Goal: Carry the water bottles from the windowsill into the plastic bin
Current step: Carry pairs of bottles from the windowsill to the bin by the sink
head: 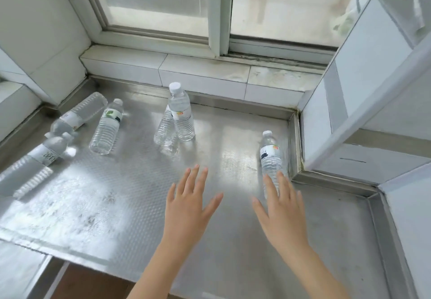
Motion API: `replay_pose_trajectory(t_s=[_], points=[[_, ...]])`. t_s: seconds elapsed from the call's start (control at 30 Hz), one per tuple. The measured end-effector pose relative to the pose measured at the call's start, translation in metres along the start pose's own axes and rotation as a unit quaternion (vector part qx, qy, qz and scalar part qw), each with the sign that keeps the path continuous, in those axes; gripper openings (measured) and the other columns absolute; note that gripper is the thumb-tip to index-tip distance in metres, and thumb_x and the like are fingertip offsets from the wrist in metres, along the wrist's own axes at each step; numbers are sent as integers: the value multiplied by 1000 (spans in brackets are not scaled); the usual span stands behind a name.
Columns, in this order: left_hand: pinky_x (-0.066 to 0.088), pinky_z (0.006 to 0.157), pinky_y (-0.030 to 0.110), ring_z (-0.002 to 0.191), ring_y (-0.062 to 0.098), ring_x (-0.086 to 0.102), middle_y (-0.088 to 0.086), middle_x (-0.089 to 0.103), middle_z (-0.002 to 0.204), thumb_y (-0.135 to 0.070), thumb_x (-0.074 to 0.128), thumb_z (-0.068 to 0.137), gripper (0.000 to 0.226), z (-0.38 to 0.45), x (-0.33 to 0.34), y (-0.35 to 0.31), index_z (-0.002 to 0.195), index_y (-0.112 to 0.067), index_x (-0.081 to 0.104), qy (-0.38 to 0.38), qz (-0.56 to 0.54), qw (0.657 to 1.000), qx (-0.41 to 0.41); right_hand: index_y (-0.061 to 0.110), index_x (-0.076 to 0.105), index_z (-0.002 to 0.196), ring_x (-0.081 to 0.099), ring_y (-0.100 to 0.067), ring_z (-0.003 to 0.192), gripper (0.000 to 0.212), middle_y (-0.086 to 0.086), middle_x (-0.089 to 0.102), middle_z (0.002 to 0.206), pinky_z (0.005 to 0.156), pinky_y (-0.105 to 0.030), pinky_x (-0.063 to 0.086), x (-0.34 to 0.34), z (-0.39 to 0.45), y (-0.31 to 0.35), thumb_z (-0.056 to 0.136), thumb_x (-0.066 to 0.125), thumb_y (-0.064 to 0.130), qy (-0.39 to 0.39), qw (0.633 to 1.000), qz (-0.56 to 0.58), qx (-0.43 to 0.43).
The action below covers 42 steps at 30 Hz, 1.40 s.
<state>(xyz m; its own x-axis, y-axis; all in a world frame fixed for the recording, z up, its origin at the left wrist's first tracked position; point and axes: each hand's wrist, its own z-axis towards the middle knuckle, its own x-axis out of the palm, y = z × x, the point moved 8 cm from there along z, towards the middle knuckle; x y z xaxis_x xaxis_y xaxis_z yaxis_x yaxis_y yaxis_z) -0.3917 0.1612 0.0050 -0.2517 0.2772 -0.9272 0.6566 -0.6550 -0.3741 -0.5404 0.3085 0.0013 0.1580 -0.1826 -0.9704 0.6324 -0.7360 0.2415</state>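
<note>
Both hands flat, fingers straight, holding nothing. I see left hand [186, 207] over sill [140, 205], right hand [283, 214] in front of right bottle [270, 156]. Tall bottle [182, 114] stands mid-sill. Three bottles [106, 128] lie at left.

windowsill [233, 240]: six bottles | left hand [186, 207], right hand [283, 214]: fingers straight, empty

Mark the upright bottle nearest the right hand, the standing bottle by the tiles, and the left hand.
Bottle by the right hand [270, 153], head view: on its label.
Standing bottle near the tiles [180, 112], head view: on its label band.
Left hand [187, 202], head view: back of the hand.
</note>
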Motion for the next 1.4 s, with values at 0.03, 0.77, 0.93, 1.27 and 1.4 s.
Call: replay_pose_trajectory(t_s=[0.03,0.77,0.93,1.27,1.4], points=[[13,122,41,153,12,11,-8,17,165,-74,7,81,86,4,3,2,156,-32,17,0,-5,1000,-8,13,46,139,41,-40,132,64,-22,41,146,102,-56,38,6,13,-7,83,61,40,7,1000,-4,7],[36,114,37,137,7,42,-11,43,150,-22,77,83,78,103,25,57,148,-27,34,-41,-374,911,-169,31,37,138,69,-17,83,100,-5,70,107,67,-34,53,66,106,-78,57,80,-7,103,847,417,314],[35,115,38,136,10,43,-10,39,150,-13,86,74,98,151,17,84,149,-32,26,-120,-470,852,-196,30,36,141,71,-9,73,100,-6,72,100,58,-31,52,52,99,-56,62,78,-15,105,790,510,324],[45,108,50,128,16,56,-4,53,140,-12,87,71,89,205,9,107,142,-34,39,-138,-502,837,-169,31,43,140,71,-17,93,98,-3,72,109,89,-47,52,26,100,2,61,79,-14,106,775,568,255],[47,107,48,117,21,62,7,59,129,-4,89,67,82,215,1,114,128,-39,48,-151,-509,833,-156,31,46,138,71,-19,93,102,-3,73,107,86,-44,54,23,93,14,52,84,-8,95,762,590,250]])
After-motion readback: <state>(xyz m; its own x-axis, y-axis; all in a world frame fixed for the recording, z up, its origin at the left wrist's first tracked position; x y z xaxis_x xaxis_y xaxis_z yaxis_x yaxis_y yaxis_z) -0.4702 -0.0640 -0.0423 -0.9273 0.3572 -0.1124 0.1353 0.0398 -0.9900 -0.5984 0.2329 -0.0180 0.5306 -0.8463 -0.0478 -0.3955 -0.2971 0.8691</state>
